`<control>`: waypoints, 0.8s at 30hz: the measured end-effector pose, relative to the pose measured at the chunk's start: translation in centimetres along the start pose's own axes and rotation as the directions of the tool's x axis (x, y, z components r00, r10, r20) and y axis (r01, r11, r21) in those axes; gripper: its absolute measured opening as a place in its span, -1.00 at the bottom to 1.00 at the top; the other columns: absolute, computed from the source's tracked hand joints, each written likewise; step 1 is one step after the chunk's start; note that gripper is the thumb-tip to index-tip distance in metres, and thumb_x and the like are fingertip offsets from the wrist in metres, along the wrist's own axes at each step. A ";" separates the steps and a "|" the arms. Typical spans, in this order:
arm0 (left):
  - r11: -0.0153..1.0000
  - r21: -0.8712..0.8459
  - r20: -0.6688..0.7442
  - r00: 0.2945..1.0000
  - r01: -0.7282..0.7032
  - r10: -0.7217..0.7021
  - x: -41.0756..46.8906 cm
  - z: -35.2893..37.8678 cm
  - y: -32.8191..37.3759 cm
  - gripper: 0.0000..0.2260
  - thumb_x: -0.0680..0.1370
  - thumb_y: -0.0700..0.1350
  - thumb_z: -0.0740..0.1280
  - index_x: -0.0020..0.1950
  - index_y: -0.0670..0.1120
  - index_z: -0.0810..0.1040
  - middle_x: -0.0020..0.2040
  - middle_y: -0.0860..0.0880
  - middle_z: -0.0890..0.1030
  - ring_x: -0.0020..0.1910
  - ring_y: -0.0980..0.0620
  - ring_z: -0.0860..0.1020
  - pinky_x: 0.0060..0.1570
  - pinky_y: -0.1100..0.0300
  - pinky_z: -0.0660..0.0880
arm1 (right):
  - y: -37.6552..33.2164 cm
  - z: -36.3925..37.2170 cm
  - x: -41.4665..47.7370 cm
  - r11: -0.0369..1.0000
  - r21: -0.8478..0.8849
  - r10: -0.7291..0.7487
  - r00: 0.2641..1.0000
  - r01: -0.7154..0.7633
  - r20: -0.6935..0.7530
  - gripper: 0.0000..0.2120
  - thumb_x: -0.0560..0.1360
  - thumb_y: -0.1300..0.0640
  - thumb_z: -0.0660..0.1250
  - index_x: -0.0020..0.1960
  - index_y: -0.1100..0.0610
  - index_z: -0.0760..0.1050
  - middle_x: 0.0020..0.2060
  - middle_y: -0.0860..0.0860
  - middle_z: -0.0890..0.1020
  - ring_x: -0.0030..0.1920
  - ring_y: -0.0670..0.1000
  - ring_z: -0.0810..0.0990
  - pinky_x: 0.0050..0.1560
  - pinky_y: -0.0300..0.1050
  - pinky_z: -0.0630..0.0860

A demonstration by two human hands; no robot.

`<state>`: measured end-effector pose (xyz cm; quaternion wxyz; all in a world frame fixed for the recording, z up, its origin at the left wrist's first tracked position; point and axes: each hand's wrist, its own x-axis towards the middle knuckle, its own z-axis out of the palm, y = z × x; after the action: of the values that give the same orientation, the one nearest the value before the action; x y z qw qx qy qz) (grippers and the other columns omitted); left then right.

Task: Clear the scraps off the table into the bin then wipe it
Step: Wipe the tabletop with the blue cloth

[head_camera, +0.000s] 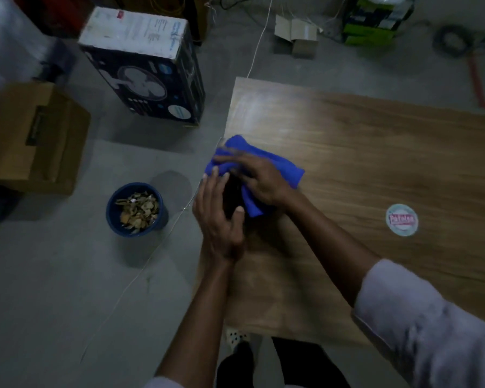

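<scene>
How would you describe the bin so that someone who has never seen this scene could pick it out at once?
Start at the wooden table; on the grey floor just off its left edge stands a small round bin. It is dark blue and filled with pale brown scraps, unlike the square-cornered cardboard box and printed fan carton beyond it.

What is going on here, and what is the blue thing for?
A person is wiping the wooden table with a blue cloth. The right hand presses flat on the cloth near the table's left edge. The left hand is cupped beside it at the edge, fingertips touching the cloth. The bin on the floor already holds the scraps. Nothing else shows on the table but a round sticker.
</scene>
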<state>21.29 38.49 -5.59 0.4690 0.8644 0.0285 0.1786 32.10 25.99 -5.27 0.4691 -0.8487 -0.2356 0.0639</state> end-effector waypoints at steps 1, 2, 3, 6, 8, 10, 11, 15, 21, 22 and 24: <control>1.000 0.011 -0.026 1.000 0.004 -0.004 -1.2 -0.7 0.0 -0.45 0.56 0.00 0.19 0.49 -0.24 0.44 0.55 -0.15 0.39 0.59 -0.12 0.24 0.54 -0.04 0.17 | -0.8 -1.0 -0.3 0.999 0.027 -0.032 0.992 0.035 -0.121 -0.61 0.62 0.30 0.28 0.43 0.12 0.51 0.47 0.05 0.48 0.49 0.02 0.41 0.54 -0.04 0.29; 1.000 0.014 -0.028 0.999 0.026 -0.026 -2.2 -1.2 -0.2 -0.45 0.54 -0.01 0.20 0.48 -0.23 0.45 0.54 -0.14 0.40 0.59 -0.11 0.26 0.54 -0.03 0.18 | -1.2 -2.1 -0.1 0.998 0.020 -0.049 0.975 0.055 -0.216 -0.63 0.65 0.24 0.27 0.44 0.09 0.50 0.47 0.01 0.46 0.49 0.00 0.41 0.53 -0.03 0.30; 0.998 0.007 -0.015 0.998 0.064 -0.064 -2.9 -1.4 -0.6 -0.46 0.53 -0.02 0.21 0.48 -0.22 0.46 0.52 -0.12 0.43 0.57 -0.10 0.28 0.53 -0.03 0.20 | -1.0 -3.0 0.7 0.999 -0.035 -0.022 0.963 0.013 -0.269 -0.64 0.68 0.13 0.25 0.47 0.02 0.48 0.50 -0.01 0.42 0.51 0.00 0.39 0.54 0.07 0.29; 0.988 -0.036 0.019 0.988 0.151 -0.151 -4.0 -1.6 -2.1 -0.50 0.53 -0.05 0.23 0.45 -0.18 0.50 0.45 -0.09 0.51 0.50 -0.07 0.37 0.48 -0.07 0.28 | 2.0 -2.5 3.7 0.877 -0.378 0.259 0.954 -0.298 -0.151 -0.54 0.68 -0.28 0.04 0.56 -0.30 0.24 0.65 -0.05 0.13 0.64 0.11 0.05 0.56 0.37 -0.03; 0.980 -0.085 0.009 0.983 0.182 -0.182 -4.7 -1.7 -2.6 -0.53 0.52 -0.10 0.27 0.43 -0.17 0.52 0.43 -0.09 0.53 0.46 -0.06 0.41 0.45 -0.07 0.33 | 4.3 0.6 3.9 0.747 -0.596 0.304 0.949 -0.294 -0.086 -0.47 0.64 -0.38 -0.06 0.59 -0.35 0.11 0.67 -0.08 -0.01 0.65 0.16 -0.14 0.56 0.40 -0.13; 0.966 -0.128 -0.013 0.973 0.226 -0.229 -5.1 -1.8 -2.7 -0.54 0.51 -0.15 0.30 0.42 -0.16 0.52 0.41 -0.08 0.54 0.44 -0.06 0.43 0.43 -0.07 0.36 | 4.2 2.9 3.3 0.722 -0.670 0.200 0.979 -0.171 -0.033 -0.48 0.66 -0.34 -0.08 0.60 -0.31 0.11 0.66 -0.10 0.02 0.65 0.16 -0.13 0.58 0.32 -0.11; 0.959 -0.142 -0.025 0.968 0.245 -0.251 -5.4 -1.9 -2.8 -0.55 0.51 -0.16 0.31 0.42 -0.15 0.53 0.41 -0.08 0.54 0.44 -0.05 0.43 0.42 -0.08 0.37 | 3.6 3.6 2.7 0.730 -0.677 0.140 0.990 -0.096 0.010 -0.50 0.68 -0.30 -0.07 0.60 -0.29 0.15 0.66 -0.11 0.05 0.66 0.15 -0.09 0.60 0.27 -0.08; 0.953 -0.161 -0.049 0.963 0.255 -0.266 -6.9 -3.4 -2.3 -0.56 0.54 -0.11 0.29 0.41 -0.18 0.53 0.41 -0.10 0.54 0.43 -0.09 0.45 0.41 -0.11 0.38 | 1.2 6.3 -2.3 0.748 -0.653 -0.011 0.985 0.121 0.170 -0.53 0.69 -0.22 -0.02 0.56 -0.22 0.30 0.63 -0.13 0.17 0.65 0.11 0.02 0.56 0.19 0.07; 0.936 -0.154 -0.008 0.947 0.316 -0.321 -11.1 -8.0 0.0 -0.52 0.53 0.00 0.27 0.42 -0.15 0.52 0.41 -0.07 0.54 0.41 -0.08 0.46 0.39 -0.01 0.40 | -3.1 11.1 -13.3 0.823 -0.506 -0.095 0.940 0.259 0.327 -0.40 0.53 -0.04 0.20 0.57 -0.15 0.30 0.62 -0.15 0.08 0.65 0.09 -0.01 0.49 0.25 0.19; 0.935 -0.155 -0.005 0.946 0.321 -0.325 -12.0 -8.8 0.4 -0.51 0.52 -0.01 0.26 0.42 -0.15 0.53 0.40 -0.07 0.55 0.41 -0.07 0.46 0.38 -0.02 0.40 | -3.9 11.9 -15.1 0.848 -0.461 -0.100 0.934 0.261 0.343 -0.39 0.50 -0.04 0.17 0.56 -0.11 0.33 0.60 -0.16 0.08 0.64 0.08 -0.01 0.50 0.25 0.19; 0.942 -0.132 0.023 0.951 0.309 -0.308 -13.6 -10.0 1.0 -0.51 0.52 -0.02 0.25 0.42 -0.15 0.53 0.41 -0.06 0.54 0.40 -0.07 0.47 0.38 -0.09 0.41 | -5.7 12.9 -18.1 0.915 -0.333 -0.108 0.935 0.227 0.338 -0.41 0.51 -0.03 0.10 0.53 -0.01 0.40 0.57 -0.12 0.21 0.62 0.07 0.10 0.49 0.24 0.22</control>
<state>5.10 43.02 -3.68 0.5481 0.8161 0.1511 0.1038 9.99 30.12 -9.72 0.2627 -0.8767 -0.3873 0.1111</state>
